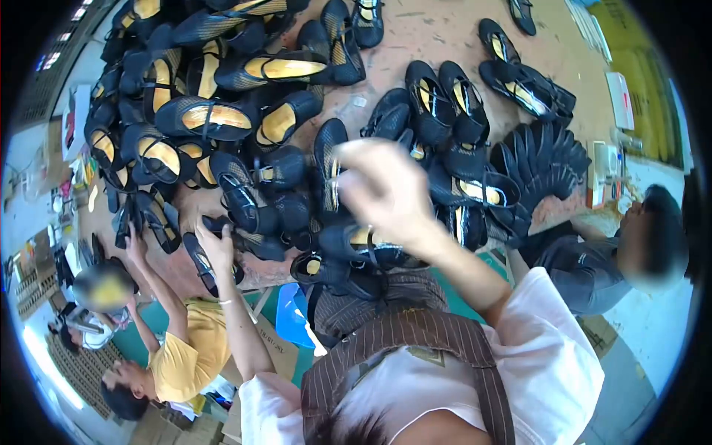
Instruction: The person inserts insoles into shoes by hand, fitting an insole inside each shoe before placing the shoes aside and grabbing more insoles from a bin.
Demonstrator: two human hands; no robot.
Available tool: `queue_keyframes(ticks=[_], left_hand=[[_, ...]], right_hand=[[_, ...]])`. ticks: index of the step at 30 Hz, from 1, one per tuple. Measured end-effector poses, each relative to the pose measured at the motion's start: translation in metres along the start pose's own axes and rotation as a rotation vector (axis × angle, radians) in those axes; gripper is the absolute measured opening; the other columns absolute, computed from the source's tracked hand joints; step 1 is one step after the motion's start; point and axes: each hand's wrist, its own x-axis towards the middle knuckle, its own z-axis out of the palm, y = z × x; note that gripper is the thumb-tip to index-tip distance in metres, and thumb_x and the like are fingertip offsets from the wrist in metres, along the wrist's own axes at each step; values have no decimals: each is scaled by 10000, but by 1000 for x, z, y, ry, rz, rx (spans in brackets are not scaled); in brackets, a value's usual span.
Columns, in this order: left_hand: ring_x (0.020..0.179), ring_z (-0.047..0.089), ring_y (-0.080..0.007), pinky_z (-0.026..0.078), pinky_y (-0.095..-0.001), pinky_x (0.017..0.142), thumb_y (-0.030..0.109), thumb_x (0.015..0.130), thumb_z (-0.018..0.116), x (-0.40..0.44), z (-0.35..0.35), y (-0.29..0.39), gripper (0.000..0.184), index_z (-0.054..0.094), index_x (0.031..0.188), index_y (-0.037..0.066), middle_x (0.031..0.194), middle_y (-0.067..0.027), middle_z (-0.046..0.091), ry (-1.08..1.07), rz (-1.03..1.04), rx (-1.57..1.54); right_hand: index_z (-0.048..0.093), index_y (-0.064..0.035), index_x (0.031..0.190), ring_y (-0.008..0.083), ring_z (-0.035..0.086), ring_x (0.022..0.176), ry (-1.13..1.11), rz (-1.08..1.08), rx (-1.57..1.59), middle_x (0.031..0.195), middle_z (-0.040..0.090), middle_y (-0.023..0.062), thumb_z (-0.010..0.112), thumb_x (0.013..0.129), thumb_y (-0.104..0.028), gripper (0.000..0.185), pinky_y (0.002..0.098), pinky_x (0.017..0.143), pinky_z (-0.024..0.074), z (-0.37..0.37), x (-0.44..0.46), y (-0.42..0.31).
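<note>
In the head view, a shoe (199,254) is partly covered by the half-open left hand (216,248); whether it is gripped cannot be told. Beside the blurred, loosely curled right hand (387,185), black shoes (331,159) are seen; its hold cannot be told.

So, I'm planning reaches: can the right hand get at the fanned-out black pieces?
Probably yes. The right hand hovers above the shoes, and the fanned-out black pieces lie on its own side; a few shoes sit between, but it could likely pass over them.
</note>
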Motion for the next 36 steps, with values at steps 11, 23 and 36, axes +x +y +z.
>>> queue_keyframes(ticks=[11,23,36], left_hand=[[1386,410,-296,350,-453,1135,475,946,661,-233,98,102,851,256,1557,41,1570,-152,335,-309,-817,-1148],[1213,546,-280,437,-445,1064,465,929,591,-195,67,150,517,559,1314,122,1297,-99,584,-523,-1499,-1504],[1036,638,-204,516,-366,932,226,1028,462,-198,-72,134,300,611,1206,36,1194,-65,665,-241,-628,-1576]], right_hand=[[644,-85,1279,463,404,1377,-157,531,-761,1508,418,244,780,822,-427,587,525,1144,332,-188,-161,142],[657,-84,1118,277,630,781,96,427,-913,976,677,94,721,870,-137,262,370,704,433,-139,-211,68],[681,-6,1060,335,476,1194,-326,465,-1146,1231,545,186,828,653,-573,714,488,1044,337,-51,-204,59]])
